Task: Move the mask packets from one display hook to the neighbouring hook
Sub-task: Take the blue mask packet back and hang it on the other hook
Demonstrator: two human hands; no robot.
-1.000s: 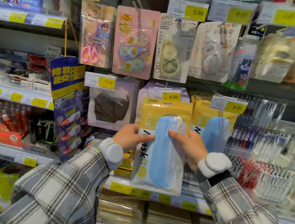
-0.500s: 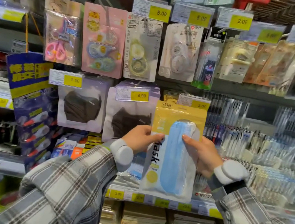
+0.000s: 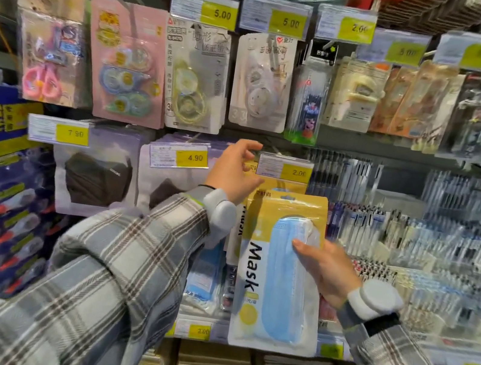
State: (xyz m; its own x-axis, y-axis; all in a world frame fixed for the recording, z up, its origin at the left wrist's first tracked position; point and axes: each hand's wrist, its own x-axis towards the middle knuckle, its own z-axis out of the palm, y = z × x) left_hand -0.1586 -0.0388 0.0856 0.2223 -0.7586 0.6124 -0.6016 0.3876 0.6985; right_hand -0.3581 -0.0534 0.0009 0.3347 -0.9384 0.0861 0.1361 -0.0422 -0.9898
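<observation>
Half a second before, both hands had gripped the yellow-topped mask packet; the left hand had since let go and risen to the hook area between two price tags, one reading 4.90 and one reading 2.00. Its fingers were spread and loosely curled, holding nothing. The right hand alone held the packet upright by its right edge, fingertips pressed on the blue masks showing through the clear window, the word "Mask" running down the left side. This packet hung free in front of the display, off any hook. Behind it, under the 2.00 tag, at least one more yellow packet showed, the exact count hidden. Left of these hung two purple packets of dark masks, one under the 7.90 tag and one under the 4.90 tag. Both wrists wore grey bands over plaid sleeves. Pens filled the shelf to the right.
</observation>
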